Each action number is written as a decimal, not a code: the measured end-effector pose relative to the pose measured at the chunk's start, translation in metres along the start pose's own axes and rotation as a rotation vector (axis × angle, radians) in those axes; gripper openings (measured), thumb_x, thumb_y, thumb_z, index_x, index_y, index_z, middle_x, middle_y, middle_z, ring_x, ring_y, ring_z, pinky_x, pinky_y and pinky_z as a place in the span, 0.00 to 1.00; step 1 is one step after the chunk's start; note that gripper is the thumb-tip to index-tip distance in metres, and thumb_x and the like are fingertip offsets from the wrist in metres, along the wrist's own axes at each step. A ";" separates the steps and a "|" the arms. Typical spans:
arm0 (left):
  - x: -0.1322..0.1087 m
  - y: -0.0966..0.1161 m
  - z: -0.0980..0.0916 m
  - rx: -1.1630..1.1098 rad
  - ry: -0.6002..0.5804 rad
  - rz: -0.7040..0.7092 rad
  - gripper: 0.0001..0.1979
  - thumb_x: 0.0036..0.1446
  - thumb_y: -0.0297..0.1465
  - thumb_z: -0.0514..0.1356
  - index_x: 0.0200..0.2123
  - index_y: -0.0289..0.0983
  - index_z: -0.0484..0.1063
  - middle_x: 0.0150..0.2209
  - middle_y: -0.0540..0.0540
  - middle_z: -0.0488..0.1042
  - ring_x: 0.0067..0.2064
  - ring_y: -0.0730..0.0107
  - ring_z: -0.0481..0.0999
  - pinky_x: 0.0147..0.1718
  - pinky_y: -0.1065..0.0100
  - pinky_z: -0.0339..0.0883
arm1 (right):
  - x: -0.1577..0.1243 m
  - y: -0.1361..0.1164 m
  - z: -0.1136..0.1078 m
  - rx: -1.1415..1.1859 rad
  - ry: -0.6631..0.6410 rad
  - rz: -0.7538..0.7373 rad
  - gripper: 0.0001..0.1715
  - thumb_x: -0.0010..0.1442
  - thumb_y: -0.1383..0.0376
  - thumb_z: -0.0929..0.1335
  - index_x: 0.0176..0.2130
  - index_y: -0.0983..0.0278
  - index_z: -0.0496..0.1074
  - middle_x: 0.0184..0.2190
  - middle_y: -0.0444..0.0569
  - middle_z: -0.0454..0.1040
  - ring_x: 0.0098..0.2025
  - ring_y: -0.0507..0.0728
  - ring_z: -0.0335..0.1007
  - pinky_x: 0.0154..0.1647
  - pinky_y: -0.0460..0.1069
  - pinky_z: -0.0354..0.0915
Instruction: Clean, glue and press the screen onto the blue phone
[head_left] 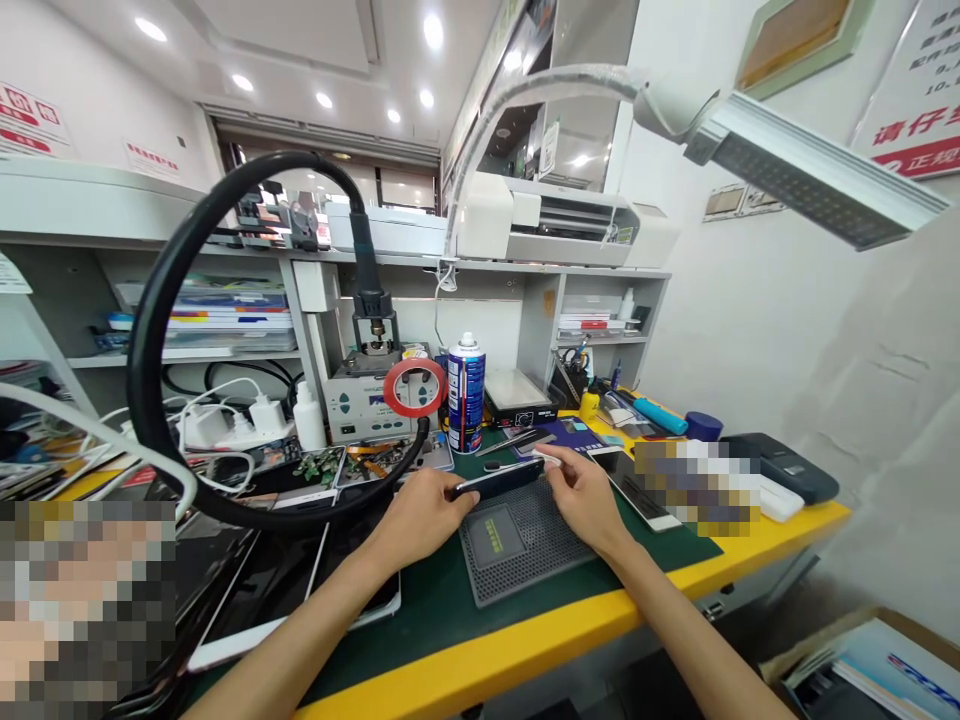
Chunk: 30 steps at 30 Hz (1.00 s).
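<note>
My left hand and my right hand hold a dark phone edge-up between them, just above a grey textured work mat that carries a small dark plate. The left fingers are curled round the phone's left end. The right fingers pinch its right end, and a small white piece shows at the fingertips. Both forearms reach in from the bottom of the view over the green bench surface.
A blue spray can, a red tape roll and a grey station stand behind the mat. A thick black hose loops at left. Phones and screens lie on both sides. A lamp arm overhangs at right. The bench has a yellow front edge.
</note>
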<state>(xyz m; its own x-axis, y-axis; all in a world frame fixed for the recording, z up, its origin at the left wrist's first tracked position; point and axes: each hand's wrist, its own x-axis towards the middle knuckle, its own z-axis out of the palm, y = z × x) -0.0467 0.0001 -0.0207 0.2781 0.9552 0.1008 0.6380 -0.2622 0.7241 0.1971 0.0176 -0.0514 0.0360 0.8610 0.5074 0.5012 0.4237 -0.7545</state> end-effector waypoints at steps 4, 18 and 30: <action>0.000 0.000 0.000 0.003 0.001 0.004 0.20 0.58 0.45 0.56 0.21 0.40 0.64 0.16 0.52 0.64 0.19 0.68 0.66 0.23 0.68 0.50 | 0.001 0.003 0.001 -0.017 0.023 0.011 0.22 0.60 0.59 0.66 0.51 0.63 0.77 0.19 0.43 0.65 0.21 0.55 0.57 0.25 0.50 0.54; -0.001 0.004 -0.001 0.036 0.004 0.008 0.20 0.59 0.46 0.55 0.20 0.40 0.62 0.16 0.52 0.63 0.20 0.68 0.64 0.22 0.67 0.48 | 0.005 0.000 -0.003 0.150 -0.015 0.132 0.21 0.58 0.54 0.69 0.46 0.63 0.79 0.18 0.43 0.65 0.21 0.54 0.57 0.23 0.49 0.54; 0.001 -0.001 0.001 0.108 0.025 0.031 0.21 0.60 0.45 0.55 0.20 0.40 0.59 0.18 0.53 0.61 0.22 0.70 0.59 0.24 0.67 0.46 | 0.014 0.000 -0.006 0.617 -0.007 0.356 0.26 0.49 0.47 0.75 0.37 0.64 0.74 0.23 0.41 0.65 0.20 0.49 0.56 0.16 0.45 0.54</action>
<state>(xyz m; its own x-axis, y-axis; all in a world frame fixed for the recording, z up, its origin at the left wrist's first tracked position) -0.0459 0.0007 -0.0219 0.2822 0.9491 0.1400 0.7030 -0.3038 0.6431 0.2026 0.0284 -0.0421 0.1002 0.9775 0.1856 -0.1213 0.1971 -0.9728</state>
